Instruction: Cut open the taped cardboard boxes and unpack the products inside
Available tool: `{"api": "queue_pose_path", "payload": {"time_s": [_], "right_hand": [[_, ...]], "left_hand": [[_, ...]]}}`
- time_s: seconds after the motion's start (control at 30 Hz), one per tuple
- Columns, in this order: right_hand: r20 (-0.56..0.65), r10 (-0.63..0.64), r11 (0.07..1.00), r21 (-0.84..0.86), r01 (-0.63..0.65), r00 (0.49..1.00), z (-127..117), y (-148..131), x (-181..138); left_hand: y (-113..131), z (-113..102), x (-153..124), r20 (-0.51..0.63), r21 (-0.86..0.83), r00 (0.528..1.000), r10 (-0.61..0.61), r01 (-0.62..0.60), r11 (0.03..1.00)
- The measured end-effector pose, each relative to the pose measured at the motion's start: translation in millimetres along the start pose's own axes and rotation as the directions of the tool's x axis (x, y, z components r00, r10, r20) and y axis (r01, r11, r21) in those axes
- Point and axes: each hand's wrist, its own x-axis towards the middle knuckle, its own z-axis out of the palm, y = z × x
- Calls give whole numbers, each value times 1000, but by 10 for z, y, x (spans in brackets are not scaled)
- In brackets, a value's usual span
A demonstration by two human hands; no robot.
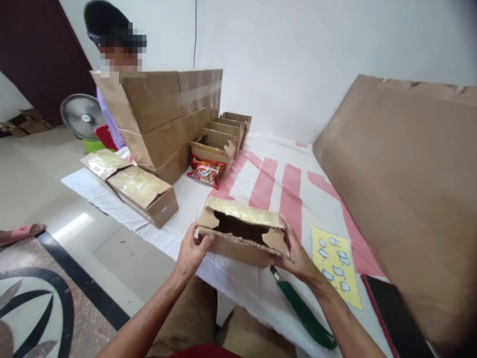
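Observation:
Between my two hands is a small cardboard box, its top partly open with torn flaps and yellowish tape along the far flap. My left hand grips its left end, thumb on the near side. At the right end my right hand is closed on the box, its fingers partly hidden. Just below the right hand, a green-handled cutter lies on the cloth. The inside of the box is dark, so its contents cannot be made out.
A red snack packet leans by a row of open boxes. Stacked cartons stand left, with a taped long box before them. Right are a yellow patterned sheet, a phone and large cardboard. Another person is behind the cartons.

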Motion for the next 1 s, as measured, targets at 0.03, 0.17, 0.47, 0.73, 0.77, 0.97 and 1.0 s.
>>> {"api": "queue_pose_path", "payload": {"time_s": [0.03,0.17,0.47,0.73,0.77,0.97,1.0], "right_hand": [[16,3,1000,9,-3,1000,-9,-2,86],[56,-30,994,111,24,998,-15,-67,461],[-104,-161,971,159,176,981,504,-192,1523],[-173,-222,946,203,255,960,1011,-208,2289],[-182,-245,943,185,278,952,1041,-209,2288],[-225,-301,942,82,326,927,1239,-201,2283],[-231,-303,944,60,324,925,1270,-190,2304]], "left_hand": [[25,4,83,-21,-8,1000,-8,8,1000],[76,7,439,-99,-71,993,-71,64,995],[96,-36,1190,-406,-105,899,164,-224,969],[-238,251,1222,-402,-35,898,177,-209,977],[-292,272,1232,-380,-7,911,163,-179,984],[-459,332,1493,-381,148,911,159,-110,983],[-471,339,1539,-394,168,903,171,-113,979]]}}
